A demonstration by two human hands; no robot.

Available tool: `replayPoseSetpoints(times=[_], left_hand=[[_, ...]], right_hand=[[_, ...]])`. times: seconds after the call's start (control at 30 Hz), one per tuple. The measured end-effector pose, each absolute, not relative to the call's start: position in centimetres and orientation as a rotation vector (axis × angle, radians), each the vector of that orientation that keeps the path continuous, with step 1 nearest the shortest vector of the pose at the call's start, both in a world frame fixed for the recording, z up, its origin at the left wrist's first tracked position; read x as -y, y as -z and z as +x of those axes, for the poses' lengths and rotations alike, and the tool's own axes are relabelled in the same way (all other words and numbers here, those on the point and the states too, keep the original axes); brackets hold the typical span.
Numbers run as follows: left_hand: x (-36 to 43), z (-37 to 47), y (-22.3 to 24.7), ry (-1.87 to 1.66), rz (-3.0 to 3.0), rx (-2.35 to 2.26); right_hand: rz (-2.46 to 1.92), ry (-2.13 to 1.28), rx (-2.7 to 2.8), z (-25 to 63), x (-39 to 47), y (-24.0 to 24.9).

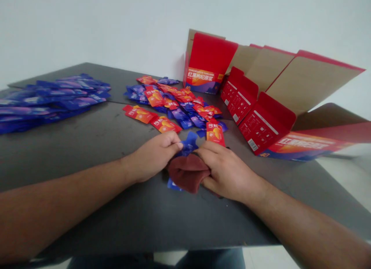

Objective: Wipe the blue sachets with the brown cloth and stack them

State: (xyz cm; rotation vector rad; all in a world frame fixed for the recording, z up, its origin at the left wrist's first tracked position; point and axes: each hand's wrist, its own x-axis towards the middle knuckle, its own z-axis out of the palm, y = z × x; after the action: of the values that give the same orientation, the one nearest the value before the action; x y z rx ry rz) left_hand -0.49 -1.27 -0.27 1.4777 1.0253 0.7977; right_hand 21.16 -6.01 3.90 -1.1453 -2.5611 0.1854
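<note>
Just in from the table's [116,215] near edge, the left hand [154,155] pinches a blue sachet [189,141], the right hand [228,170] clutches brown cloth [185,172] beside it, and I'd guess the sachet's light, limp, slippery, best gripped at its flat end

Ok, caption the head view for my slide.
Left hand pinches a blue sachet, right hand holds a brown cloth; open red boxes stand nearby.

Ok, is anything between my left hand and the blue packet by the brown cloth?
Nothing visible: your left hand pinches the blue packet by its edge. The brown cloth in your right hand is on its near side.
</note>
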Motion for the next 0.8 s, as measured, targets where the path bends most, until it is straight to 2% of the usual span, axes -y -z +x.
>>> replayPoseSetpoints(times=[0.17, 0.37, 0.6, 0.8], left_hand=[[1.4, -0.2, 0.1, -0.749, 1.305, -0.998], [1.4, -0.4, 0.0, -0.805, 1.461, -1.073], [1.5, -0.1, 0.3, -0.752, 1.256, -0.964], [1.3, -0.5, 0.4, -0.819, 1.437, -1.012]], right_hand=[[-1.368, -0.07, 2.399, 21.3, 5.6, -3.9], [-1.015, -0.255, 2.703, 20.5, 7.0, -4.2], [-1.359, -0.063, 2.412, 21.5, 5.4, -4.0], [-1.066, -0.262, 2.64, 20.8, 6.4, -4.3]])
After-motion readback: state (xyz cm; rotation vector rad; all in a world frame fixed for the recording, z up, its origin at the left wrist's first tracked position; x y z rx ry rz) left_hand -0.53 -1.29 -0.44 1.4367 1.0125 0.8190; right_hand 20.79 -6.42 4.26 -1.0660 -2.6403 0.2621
